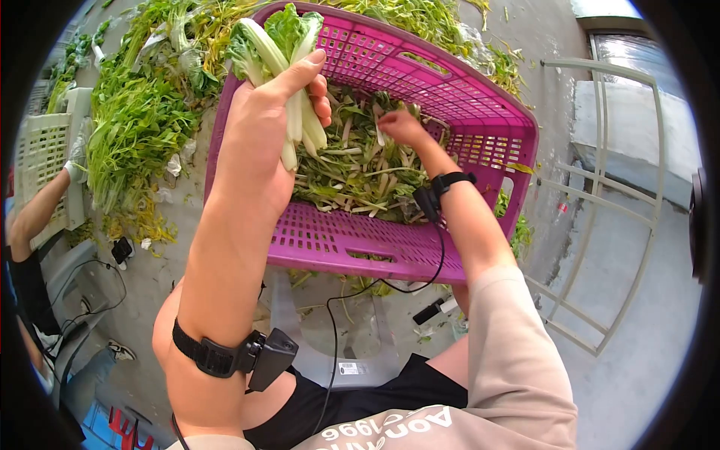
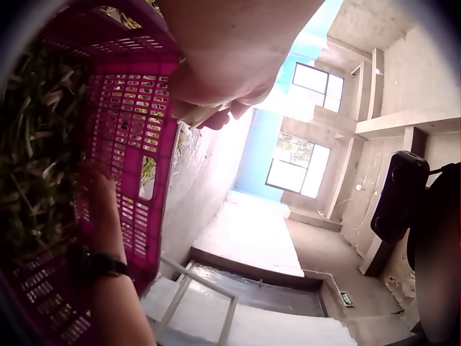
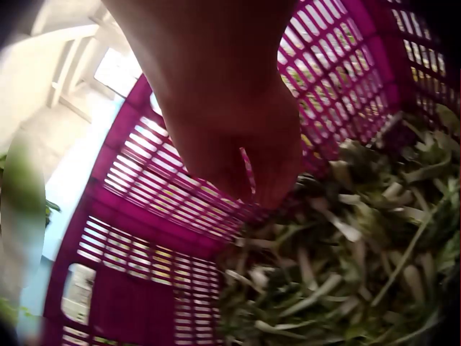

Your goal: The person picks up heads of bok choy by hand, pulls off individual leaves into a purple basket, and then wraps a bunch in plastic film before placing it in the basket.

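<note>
My left hand (image 1: 255, 127) grips a bunch of leafy greens (image 1: 309, 124) with pale, thick stalks, held above the left side of a purple plastic crate (image 1: 330, 259). The thumb lies along the stalks, and green leaves stick out beyond the hand. Down inside the crate is my right hand (image 1: 403, 127), its fingers bent just over a layer of leaf and stalk trimmings (image 1: 360, 176). A whitish stalk piece (image 1: 379, 124) shows right at those fingertips; I cannot tell whether they pinch it. From the right wrist camera, the back of the right hand (image 3: 230, 137) hides most of its fingers.
Heaps of leafy greens (image 1: 142, 127) cover the floor at left and behind the crate. A metal frame (image 1: 652, 150) lies at right. At far left, another person's arm (image 1: 41, 199) reaches by a pale crate (image 1: 49, 150). A grey stool (image 1: 360, 367) stands between my legs; a cable (image 1: 330, 322) crosses it.
</note>
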A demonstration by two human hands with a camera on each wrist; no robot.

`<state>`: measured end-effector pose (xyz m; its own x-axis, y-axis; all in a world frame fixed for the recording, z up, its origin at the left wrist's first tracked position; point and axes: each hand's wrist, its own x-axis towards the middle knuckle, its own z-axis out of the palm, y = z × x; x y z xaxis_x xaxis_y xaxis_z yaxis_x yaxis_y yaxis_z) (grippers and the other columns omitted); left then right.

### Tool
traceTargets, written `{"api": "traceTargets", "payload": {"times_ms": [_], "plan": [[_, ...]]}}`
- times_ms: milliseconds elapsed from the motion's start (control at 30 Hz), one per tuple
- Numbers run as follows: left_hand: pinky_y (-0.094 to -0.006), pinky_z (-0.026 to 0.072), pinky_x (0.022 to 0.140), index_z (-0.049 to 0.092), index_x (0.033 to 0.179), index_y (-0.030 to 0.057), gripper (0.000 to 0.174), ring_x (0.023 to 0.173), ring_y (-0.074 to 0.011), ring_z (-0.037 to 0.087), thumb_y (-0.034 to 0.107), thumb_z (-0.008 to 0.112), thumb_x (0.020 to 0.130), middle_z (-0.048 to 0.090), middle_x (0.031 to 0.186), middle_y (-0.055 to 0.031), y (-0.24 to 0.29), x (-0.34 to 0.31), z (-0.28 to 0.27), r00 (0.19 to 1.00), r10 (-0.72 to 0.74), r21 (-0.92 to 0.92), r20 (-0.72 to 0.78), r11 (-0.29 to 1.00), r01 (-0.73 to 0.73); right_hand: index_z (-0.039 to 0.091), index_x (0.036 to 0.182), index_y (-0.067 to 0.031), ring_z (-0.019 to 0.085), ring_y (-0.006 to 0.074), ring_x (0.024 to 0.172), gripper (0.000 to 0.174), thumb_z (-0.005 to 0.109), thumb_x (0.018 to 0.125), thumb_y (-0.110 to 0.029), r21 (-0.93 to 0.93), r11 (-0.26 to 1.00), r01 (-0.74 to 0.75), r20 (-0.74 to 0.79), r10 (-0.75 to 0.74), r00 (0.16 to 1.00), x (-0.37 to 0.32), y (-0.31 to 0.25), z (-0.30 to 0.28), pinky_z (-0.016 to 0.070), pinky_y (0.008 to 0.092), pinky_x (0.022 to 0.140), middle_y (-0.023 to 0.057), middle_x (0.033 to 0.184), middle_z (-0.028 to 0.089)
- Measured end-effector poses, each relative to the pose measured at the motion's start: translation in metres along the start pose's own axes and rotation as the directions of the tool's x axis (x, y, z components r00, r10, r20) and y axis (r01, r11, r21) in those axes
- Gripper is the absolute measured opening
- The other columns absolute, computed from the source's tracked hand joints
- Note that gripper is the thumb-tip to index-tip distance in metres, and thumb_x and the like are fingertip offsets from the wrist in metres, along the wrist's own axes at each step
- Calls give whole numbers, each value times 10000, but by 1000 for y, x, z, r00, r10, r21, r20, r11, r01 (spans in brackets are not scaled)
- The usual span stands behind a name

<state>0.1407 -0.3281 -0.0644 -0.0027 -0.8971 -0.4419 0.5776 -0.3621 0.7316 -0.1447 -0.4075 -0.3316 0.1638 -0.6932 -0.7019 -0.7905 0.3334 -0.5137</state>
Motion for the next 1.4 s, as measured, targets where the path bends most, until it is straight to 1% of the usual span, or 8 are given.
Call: {"api": "traceTargets", "payload": {"times_ms": [100,200,367,533,767,1033,1267,1400], "plan": [[-248,494,611,587,1066,32,197,681,-104,575,175,664,954,604,810,-23,0,-1,0,1000,-15,1,-13,1000,15,645,1311,-129,420,361,1381,458,692,883,-284,-381,921,-78,-79,52,996,7,22,30,400,492,1100,178,1580,315],[-249,490,602,588,1076,31,201,677,-104,579,173,661,955,606,813,-23,-2,1,2,998,-32,12,-47,999,33,612,1350,-125,336,370,1437,488,673,889,-274,-336,928,-158,-121,124,985,19,37,43,379,476,1122,159,1625,210],[-260,433,579,628,853,82,147,606,-103,568,195,702,910,610,723,-3,-6,5,4,994,-18,5,-111,1000,19,706,1162,-94,649,357,1036,298,625,889,-180,-255,961,-111,-314,27,949,3,36,40,537,469,891,190,1161,673],[-260,431,583,632,859,79,142,609,-104,568,192,699,912,611,722,-5,-3,3,5,994,-14,6,-108,1000,14,669,1015,-42,684,334,910,167,642,870,-119,-68,993,91,-492,-113,863,-17,33,24,537,443,815,151,977,708],[-261,429,583,632,850,74,153,615,-104,566,198,704,904,608,723,-9,-7,1,4,995,-1,14,-102,1000,2,674,1095,-8,669,149,776,240,670,887,-129,428,867,257,-152,-211,966,-50,27,-24,534,352,700,100,945,705],[-249,486,628,639,1026,13,218,695,-98,598,182,716,911,625,799,-29,-6,-1,8,998,-63,200,-11,978,64,679,1105,9,654,117,730,229,673,887,-62,549,827,122,76,-196,978,-126,-39,-52,538,271,679,86,919,711],[-353,515,846,671,1147,-27,347,910,-207,684,166,718,862,733,1021,-140,-33,-11,32,897,80,548,435,766,-335,682,1065,11,675,140,740,207,708,871,-58,701,711,-52,251,-177,952,-246,-102,-79,563,273,685,123,889,713],[-354,523,816,656,1157,-1,306,909,-217,681,104,711,875,718,1026,-136,-53,-33,40,817,-91,674,570,620,-401,674,1082,17,692,160,765,227,712,870,-56,788,614,-52,164,-128,978,-283,-99,-75,576,280,702,128,934,715]]}}
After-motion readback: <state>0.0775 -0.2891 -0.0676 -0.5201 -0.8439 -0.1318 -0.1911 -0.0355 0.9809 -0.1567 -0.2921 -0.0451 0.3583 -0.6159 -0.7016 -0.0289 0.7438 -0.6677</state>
